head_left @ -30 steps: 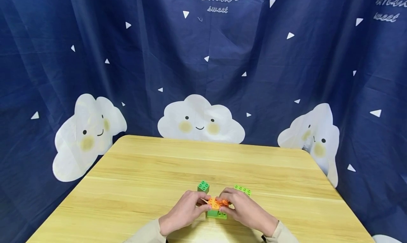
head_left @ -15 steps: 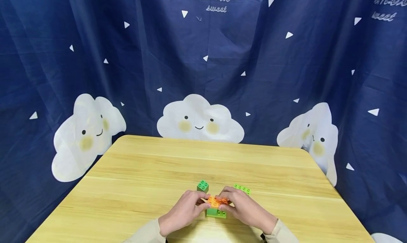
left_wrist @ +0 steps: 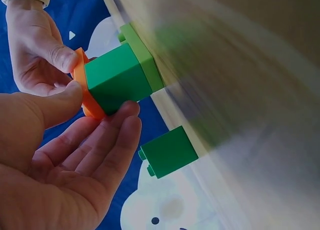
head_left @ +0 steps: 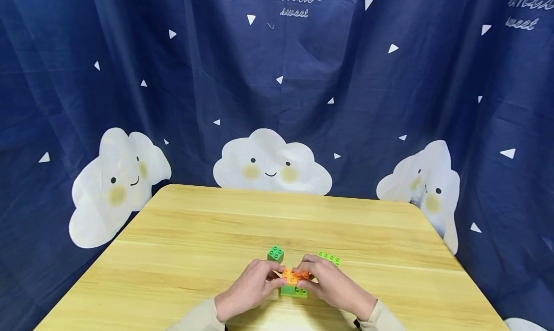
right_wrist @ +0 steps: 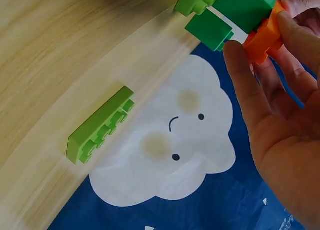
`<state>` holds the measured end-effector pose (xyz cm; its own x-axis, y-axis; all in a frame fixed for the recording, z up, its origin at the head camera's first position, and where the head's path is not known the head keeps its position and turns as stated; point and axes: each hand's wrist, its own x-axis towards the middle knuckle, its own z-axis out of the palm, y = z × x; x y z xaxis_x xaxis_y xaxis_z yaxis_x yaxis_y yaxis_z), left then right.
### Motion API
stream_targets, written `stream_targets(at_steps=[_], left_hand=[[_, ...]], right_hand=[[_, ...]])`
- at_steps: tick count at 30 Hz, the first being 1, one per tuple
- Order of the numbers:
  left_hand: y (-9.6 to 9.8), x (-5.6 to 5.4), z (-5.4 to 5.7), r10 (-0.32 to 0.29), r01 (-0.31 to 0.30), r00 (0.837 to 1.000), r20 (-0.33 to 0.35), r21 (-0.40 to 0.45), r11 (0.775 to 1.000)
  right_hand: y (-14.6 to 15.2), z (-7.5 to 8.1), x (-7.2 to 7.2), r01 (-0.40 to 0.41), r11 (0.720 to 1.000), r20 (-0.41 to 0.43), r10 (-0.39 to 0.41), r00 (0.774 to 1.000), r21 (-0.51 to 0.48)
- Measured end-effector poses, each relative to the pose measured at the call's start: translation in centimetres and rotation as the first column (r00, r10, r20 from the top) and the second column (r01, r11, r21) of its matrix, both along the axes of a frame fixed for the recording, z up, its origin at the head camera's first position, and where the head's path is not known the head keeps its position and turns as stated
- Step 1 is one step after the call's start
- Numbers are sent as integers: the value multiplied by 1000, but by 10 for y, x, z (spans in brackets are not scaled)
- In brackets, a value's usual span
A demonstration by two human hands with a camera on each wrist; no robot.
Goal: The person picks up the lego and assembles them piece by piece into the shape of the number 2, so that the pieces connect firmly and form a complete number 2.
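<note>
A small stack of toy building bricks stands on the table between both hands. On top is an orange brick [head_left: 291, 276], set on a green brick [left_wrist: 117, 74], with a flat light green brick [left_wrist: 141, 57] at the bottom. My left hand [head_left: 248, 288] pinches the orange brick's left end between thumb and fingers; in the left wrist view a fingertip also touches the green brick's side. From the other end, my right hand [head_left: 333, 284] holds the orange brick with thumb and fingers. Part of the orange brick is hidden by the right fingers.
A separate square green brick [head_left: 275, 254] stands just behind the left hand. Behind the right hand lies a long light green brick [right_wrist: 100, 124], studs up. The wooden table [head_left: 195, 235] ends at a dark blue curtain [head_left: 277, 105] with clouds.
</note>
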<state>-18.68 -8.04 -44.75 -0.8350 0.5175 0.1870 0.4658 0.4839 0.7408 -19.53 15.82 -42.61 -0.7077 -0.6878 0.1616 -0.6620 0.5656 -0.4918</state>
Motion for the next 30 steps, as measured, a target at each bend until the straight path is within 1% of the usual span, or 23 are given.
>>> stream_targets(at_steps=[7, 14, 17, 24, 30], left_hand=[[1, -1, -1, 9, -9, 1000, 11, -9, 1000], [1, -1, -2, 5, -6, 998, 67, 16, 1000], [1, -2, -1, 0, -2, 997, 81, 28, 1000], [2, -2, 0, -10, 7, 996, 92, 35, 999], [2, -1, 0, -12, 9, 997, 81, 30, 999]], right_hand=[[1, -1, 0, 15, 1000, -1, -15, 1000, -7], [1, -2, -1, 28, 1000, 7, -28, 1000, -12], [1, -1, -2, 31, 999, 12, -31, 999, -11], [3, -1, -2, 29, 999, 24, -29, 999, -13], [3, -1, -3, 7, 1000, 15, -6, 1000, -17]])
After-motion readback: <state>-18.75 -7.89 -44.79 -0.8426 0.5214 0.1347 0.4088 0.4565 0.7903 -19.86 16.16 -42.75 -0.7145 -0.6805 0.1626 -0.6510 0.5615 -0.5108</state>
